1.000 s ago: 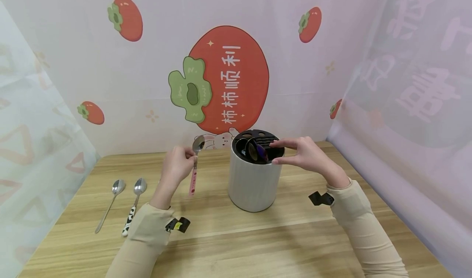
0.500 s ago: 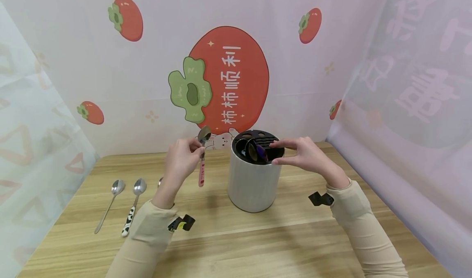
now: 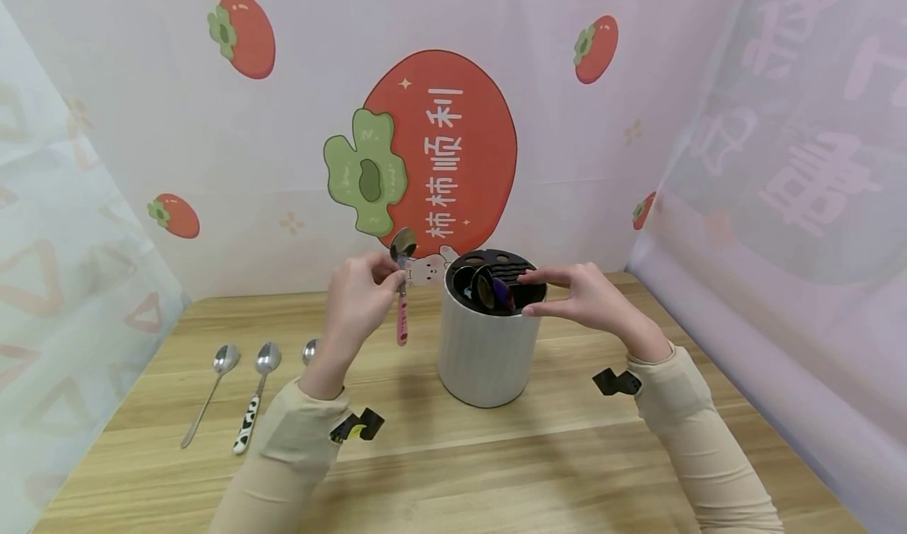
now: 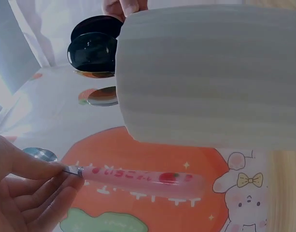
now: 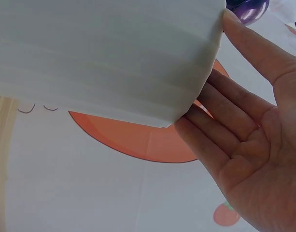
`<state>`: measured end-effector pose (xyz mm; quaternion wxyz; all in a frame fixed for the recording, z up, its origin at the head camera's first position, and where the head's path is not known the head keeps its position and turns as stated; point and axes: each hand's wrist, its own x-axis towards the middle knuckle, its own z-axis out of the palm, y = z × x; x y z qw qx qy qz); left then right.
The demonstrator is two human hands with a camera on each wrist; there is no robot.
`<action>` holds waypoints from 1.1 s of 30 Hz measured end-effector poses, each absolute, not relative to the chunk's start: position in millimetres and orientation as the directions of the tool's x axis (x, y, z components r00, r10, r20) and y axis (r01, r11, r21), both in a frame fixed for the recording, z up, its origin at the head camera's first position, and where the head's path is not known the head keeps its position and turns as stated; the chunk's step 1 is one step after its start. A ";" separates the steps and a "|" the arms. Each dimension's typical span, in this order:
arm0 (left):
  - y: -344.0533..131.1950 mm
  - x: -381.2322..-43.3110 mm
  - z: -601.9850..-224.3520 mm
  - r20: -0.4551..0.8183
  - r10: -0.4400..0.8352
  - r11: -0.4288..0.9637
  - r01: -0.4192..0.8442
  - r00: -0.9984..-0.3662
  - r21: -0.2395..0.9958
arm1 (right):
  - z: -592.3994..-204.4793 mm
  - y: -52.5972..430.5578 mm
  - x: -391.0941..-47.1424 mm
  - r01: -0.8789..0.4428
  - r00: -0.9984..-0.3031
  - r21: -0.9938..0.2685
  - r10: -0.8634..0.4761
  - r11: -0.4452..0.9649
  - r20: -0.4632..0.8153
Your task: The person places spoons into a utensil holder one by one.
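Note:
My left hand [image 3: 361, 298] pinches a metal spoon [image 4: 133, 181] with a pink strawberry-patterned handle near its neck. The spoon is upright, bowl up, in the air to the left of a utensil holder [image 3: 485, 361]. That holder is a whitish cylinder with a black slotted top, and several dark spoons [image 3: 485, 288] stand in it, one of them purplish. My right hand [image 3: 588, 302] holds the holder's right rim, thumb at the front and fingers farther back. Some of its fingertips are hidden behind the rim in the right wrist view.
On the wooden table [image 3: 453, 471] at left lie a plain metal spoon [image 3: 216, 384] and a spoon with a cow-print handle [image 3: 255, 392]. A third spoon [image 3: 309, 350] is mostly covered by my left arm. A persimmon-print cloth [image 3: 319, 61] hangs behind.
My left hand has carried the pink-handled spoon right and upward, closer to the utensil holder. The third spoon's bowl has come into sight beside my left wrist. My right hand has stayed put.

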<state>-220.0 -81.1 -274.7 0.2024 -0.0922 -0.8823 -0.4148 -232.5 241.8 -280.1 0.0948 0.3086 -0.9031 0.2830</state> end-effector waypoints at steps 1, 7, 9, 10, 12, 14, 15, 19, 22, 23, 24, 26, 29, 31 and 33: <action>-80.0 -219.4 -274.0 0.450 -0.005 0.635 0.345 -0.893 0.691 | -280.1 241.9 -232.3 -0.610 -0.792 -0.454 -0.502 0.649 0.346; -74.9 -216.5 -268.9 0.545 0.004 0.605 0.436 -0.839 0.667 | -280.7 242.0 -232.1 -0.612 -0.791 -0.455 -0.504 0.646 0.348; -73.6 -215.3 -266.9 0.561 0.010 0.588 0.459 -0.828 0.666 | -280.9 242.1 -232.2 -0.614 -0.790 -0.456 -0.505 0.645 0.349; -73.0 -214.9 -265.9 0.568 0.010 0.581 0.467 -0.823 0.667 | -280.9 242.1 -232.2 -0.614 -0.789 -0.455 -0.505 0.645 0.349; -71.7 -213.8 -264.1 0.581 0.015 0.561 0.488 -0.814 0.669 | -281.0 242.3 -232.2 -0.614 -0.790 -0.456 -0.505 0.645 0.348; -70.5 -212.5 -262.2 0.595 0.019 0.538 0.510 -0.804 0.671 | -280.9 242.4 -232.3 -0.612 -0.791 -0.455 -0.504 0.646 0.347; -69.7 -211.9 -261.2 0.603 0.021 0.529 0.521 -0.798 0.670 | -280.9 242.5 -232.3 -0.612 -0.791 -0.455 -0.504 0.648 0.346; -65.8 -210.2 -256.9 0.634 0.032 0.502 0.561 -0.772 0.658 | -280.8 242.5 -232.5 -0.612 -0.791 -0.452 -0.504 0.648 0.348; -62.1 -210.2 -254.2 0.652 0.034 0.489 0.581 -0.757 0.650 | -281.0 242.5 -232.4 -0.616 -0.788 -0.450 -0.505 0.647 0.352; -61.0 -210.3 -253.5 0.658 0.033 0.485 0.587 -0.753 0.648 | -281.0 242.5 -232.4 -0.617 -0.787 -0.450 -0.506 0.646 0.353; -59.7 -210.8 -253.1 0.663 0.031 0.481 0.593 -0.748 0.646 | -281.1 242.4 -232.2 -0.618 -0.787 -0.450 -0.506 0.645 0.353; -57.3 -212.0 -252.3 0.677 0.024 0.470 0.606 -0.736 0.642 | -281.0 242.4 -232.2 -0.619 -0.786 -0.451 -0.507 0.643 0.354; -54.0 -213.8 -251.4 0.695 0.014 0.455 0.624 -0.718 0.635 | -280.7 242.3 -232.1 -0.619 -0.786 -0.455 -0.507 0.641 0.355; -52.0 -214.9 -250.7 0.707 0.008 0.448 0.635 -0.707 0.630 | -280.7 242.2 -232.0 -0.619 -0.786 -0.457 -0.506 0.639 0.356; -50.2 -215.6 -249.5 0.716 0.005 0.442 0.644 -0.698 0.624 | -280.4 242.0 -231.7 -0.620 -0.785 -0.459 -0.506 0.637 0.358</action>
